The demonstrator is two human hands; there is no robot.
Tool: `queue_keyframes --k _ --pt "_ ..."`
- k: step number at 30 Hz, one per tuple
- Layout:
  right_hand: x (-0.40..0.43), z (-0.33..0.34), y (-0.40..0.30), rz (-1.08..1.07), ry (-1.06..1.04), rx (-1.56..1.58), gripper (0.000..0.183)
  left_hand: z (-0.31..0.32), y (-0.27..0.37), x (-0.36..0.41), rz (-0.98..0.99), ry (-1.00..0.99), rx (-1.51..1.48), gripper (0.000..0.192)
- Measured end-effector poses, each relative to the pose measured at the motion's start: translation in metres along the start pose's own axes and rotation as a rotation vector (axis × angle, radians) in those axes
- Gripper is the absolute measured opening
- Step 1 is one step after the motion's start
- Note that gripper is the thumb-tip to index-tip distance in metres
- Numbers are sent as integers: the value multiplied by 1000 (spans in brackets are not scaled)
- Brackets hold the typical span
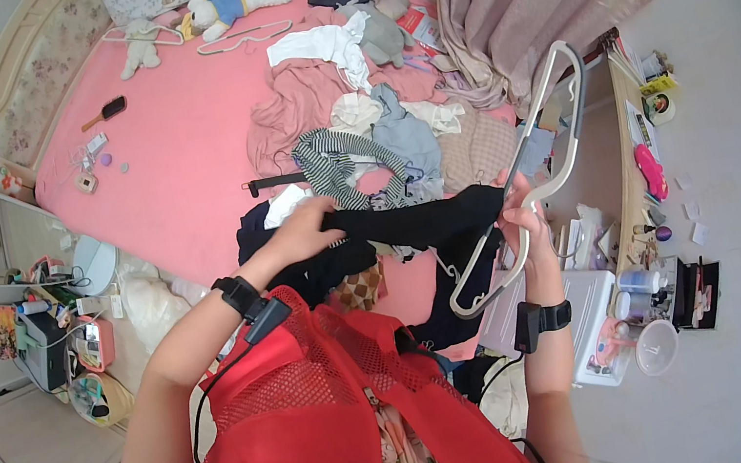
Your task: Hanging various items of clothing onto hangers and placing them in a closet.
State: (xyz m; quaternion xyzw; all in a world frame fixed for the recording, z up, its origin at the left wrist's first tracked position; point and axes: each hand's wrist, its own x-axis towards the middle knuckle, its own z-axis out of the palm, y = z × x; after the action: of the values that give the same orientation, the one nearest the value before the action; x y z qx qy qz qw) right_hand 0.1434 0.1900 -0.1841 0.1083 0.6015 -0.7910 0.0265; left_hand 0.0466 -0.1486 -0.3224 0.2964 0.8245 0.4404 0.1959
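My right hand point(523, 212) grips a white and grey clothes hanger point(569, 155), tilted upright at the right, together with one end of a black garment point(413, 222). That garment stretches across in front of me, and part of it hangs below my right hand. At its other end my left hand point(307, 231) has hold of the dark cloth, the fingertips partly hidden in it. Just beyond my left hand lie a white cloth point(284, 204) and a black-and-white striped garment point(324, 158) on the bed.
A pink-sheeted bed point(174, 132) spreads ahead, with heaped clothes point(404, 129) on its right half. Two more hangers, one of them a white hanger point(243, 38), lie near plush toys point(230, 5). A hairbrush point(108, 111) is at the left. A cluttered desk point(615, 166) stands right.
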Motion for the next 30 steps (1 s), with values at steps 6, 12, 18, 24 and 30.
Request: queue_keyframes --k 6,12,18,24,30 --pt "1 42 -16 -67 -191 -13 60 23 126 19 319 158 -160 62" --pt "1 63 -28 -84 -342 -120 66 9 102 41 160 -168 -517 38" --pt "1 22 5 -72 -236 -170 64 -20 107 20 -88 -209 -1764 32" --pt "7 40 47 -32 -278 -191 61 -25 105 27 17 -416 -2060 40" --pt "14 50 50 1 -334 -249 68 -39 104 36 45 -355 -1936 41"
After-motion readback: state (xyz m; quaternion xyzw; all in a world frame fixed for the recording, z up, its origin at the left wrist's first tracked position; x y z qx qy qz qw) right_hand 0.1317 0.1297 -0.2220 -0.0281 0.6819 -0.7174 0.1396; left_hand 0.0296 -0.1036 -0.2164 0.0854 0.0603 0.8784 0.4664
